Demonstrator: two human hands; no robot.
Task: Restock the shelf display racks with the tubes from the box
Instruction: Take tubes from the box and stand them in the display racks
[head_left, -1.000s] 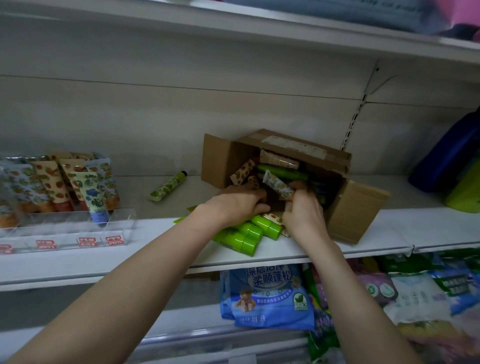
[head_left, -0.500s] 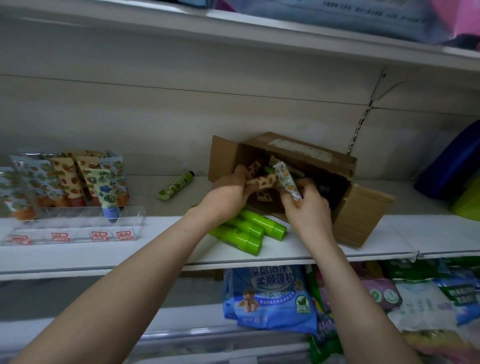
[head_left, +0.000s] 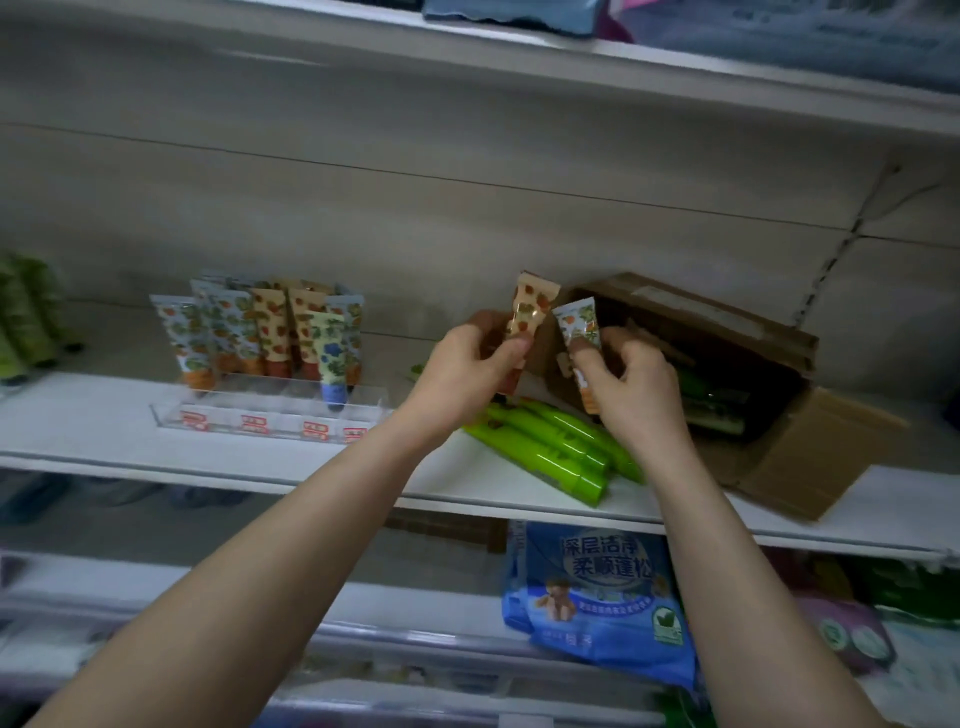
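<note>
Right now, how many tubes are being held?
2: a tan tube pinched in the left hand, a pale blue tube in the right hand. Others may be hidden.

Both forearms bare, converging toward 12 o'clock. Left arm enters from 7 o'clock, right arm from 5 o'clock. Wrists roughly in line with the forearms.

Left hand (head_left: 467, 371): back toward the camera, fingers curled, thumb on the front of a tan tube (head_left: 531, 310), pinching it near upright.

Right hand (head_left: 634, 387): at 3 o'clock of the left, near but not touching. Fingers curled, thumb and forefinger pinching a pale tube (head_left: 577, 325), tilted slightly.
</note>
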